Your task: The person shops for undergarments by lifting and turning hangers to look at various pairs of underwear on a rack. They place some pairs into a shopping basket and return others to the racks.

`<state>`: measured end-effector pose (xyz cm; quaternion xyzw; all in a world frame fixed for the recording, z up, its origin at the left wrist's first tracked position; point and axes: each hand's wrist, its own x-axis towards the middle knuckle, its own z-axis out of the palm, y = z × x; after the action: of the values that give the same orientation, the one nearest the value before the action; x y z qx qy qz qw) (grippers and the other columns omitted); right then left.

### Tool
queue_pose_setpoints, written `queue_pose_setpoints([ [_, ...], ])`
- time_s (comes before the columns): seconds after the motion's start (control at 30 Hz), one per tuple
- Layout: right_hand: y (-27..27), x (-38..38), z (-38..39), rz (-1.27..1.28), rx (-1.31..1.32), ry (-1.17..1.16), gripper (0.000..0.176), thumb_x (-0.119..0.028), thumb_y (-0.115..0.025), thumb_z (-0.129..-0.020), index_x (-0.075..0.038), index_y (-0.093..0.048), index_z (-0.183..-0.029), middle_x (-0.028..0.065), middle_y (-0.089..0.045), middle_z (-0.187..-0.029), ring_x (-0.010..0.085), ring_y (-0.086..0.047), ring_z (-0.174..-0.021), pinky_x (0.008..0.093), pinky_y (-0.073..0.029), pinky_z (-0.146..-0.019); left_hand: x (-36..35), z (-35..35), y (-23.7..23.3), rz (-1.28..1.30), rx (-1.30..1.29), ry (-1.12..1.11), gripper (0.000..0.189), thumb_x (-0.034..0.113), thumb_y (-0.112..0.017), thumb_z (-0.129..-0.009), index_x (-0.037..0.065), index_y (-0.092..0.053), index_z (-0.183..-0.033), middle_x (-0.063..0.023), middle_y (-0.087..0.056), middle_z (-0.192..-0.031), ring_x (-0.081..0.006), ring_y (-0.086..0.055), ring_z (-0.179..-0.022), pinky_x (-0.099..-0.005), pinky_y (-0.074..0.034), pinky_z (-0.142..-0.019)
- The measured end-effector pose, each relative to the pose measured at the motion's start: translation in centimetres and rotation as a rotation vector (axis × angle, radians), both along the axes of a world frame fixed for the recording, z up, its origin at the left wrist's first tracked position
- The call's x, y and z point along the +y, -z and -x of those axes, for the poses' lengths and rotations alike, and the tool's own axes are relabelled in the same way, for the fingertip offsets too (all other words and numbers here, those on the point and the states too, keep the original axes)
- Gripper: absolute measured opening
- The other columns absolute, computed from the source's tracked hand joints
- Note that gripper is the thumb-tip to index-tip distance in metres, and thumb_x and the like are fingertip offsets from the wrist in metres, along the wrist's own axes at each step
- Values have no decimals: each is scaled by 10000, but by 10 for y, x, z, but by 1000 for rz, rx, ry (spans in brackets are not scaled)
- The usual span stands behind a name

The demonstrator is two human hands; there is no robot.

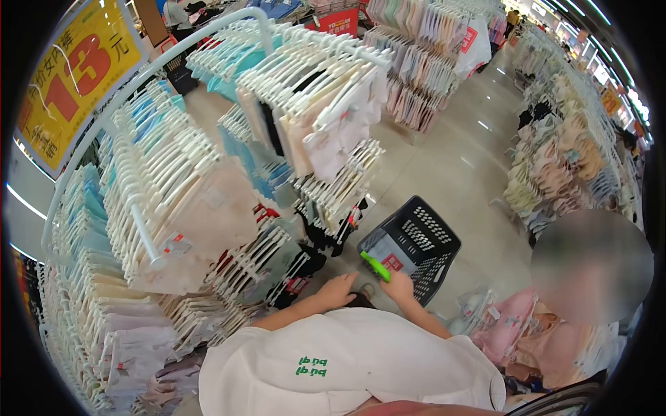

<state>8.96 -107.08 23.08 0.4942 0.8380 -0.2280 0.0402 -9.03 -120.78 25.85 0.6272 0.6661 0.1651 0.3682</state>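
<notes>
My right hand (398, 287) is closed around the bright green handle (375, 266) of a black plastic shopping basket (444, 251). The basket has perforated walls, and a pale panel with a red square logo shows on it. My left hand (337, 290) is in front of my white shirt, to the left of the handle and apart from it. Its fingers are stretched out, with nothing seen in them. Closest to that hand are dark garments on the lower rack (295, 274).
White racks of underwear on hangers (173, 180) fill the left side. A yellow price sign (80, 76) hangs at upper left. More garment racks (423, 62) stand ahead and along the right (565, 149). A tiled aisle (461, 159) runs between them. A blurred round patch covers the right edge.
</notes>
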Motion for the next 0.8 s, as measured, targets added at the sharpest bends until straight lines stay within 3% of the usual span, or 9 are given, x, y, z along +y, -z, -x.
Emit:
queue_pose_setpoints([
  [0.13,-5,7,-3,120,65,-59,315,-307,-634,-660,-23,-623,-795,208,-628,-750,378,-619,-729,468,-491,-668,60,-25,1,-310,41,-18,702,151,-692,-696,2,-349,-1290,-193,-408,-1265,-372,-380,-1203,-414,-347,-979],
  [0.2,5,15,-4,157,77,-73,321,-296,-646,-655,-16,-617,-808,213,-625,-749,385,-616,-727,472,-489,-669,90,-34,12,-426,224,133,612,128,-698,-654,38,-442,-1202,-165,-448,-1222,-333,-419,-1166,-401,-358,-955],
  [0.23,13,19,-4,158,121,-91,326,-286,-652,-655,-15,-613,-832,216,-625,-754,390,-615,-734,473,-487,-672,105,-36,23,-420,206,188,420,131,-691,-605,68,-576,-1004,-140,-565,-1062,-302,-517,-1038,-393,-420,-856],
  [0.27,20,21,-7,163,161,-110,334,-277,-658,-654,-15,-609,-856,218,-624,-759,394,-613,-740,474,-485,-674,116,-41,34,-416,201,184,420,131,-691,-605,68,-576,-1004,-140,-565,-1062,-302,-517,-1038,-393,-420,-856],
  [0.33,10,29,-11,182,149,-103,348,-282,-660,-659,-24,-605,-887,224,-624,-773,398,-610,-755,474,-482,-683,136,-46,35,-133,319,297,137,145,-642,-630,83,-628,-751,-110,-637,-850,-296,-592,-863,-414,-456,-778],
  [0.37,8,35,-14,185,148,-115,348,-284,-660,-661,-26,-606,-888,227,-624,-780,397,-610,-760,474,-482,-686,143,-49,43,-220,343,301,76,164,-634,-629,98,-642,-667,-111,-635,-734,-296,-613,-748,-430,-469,-668],
  [0.67,-8,94,-23,142,100,-126,340,-313,-652,-665,-24,-616,-841,213,-627,-733,382,-616,-702,467,-490,-643,198,-65,65,-325,335,260,109,168,-648,-614,97,-649,-696,-128,-638,-733,-299,-620,-737,-416,-481,-656],
  [0.8,3,128,-35,167,83,-192,410,-377,-669,-652,-14,-615,-834,215,-630,-754,376,-620,-720,458,-493,-660,226,-72,44,-209,307,314,131,174,-655,-624,88,-662,-723,-144,-645,-754,-303,-628,-761,-410,-491,-669],
])
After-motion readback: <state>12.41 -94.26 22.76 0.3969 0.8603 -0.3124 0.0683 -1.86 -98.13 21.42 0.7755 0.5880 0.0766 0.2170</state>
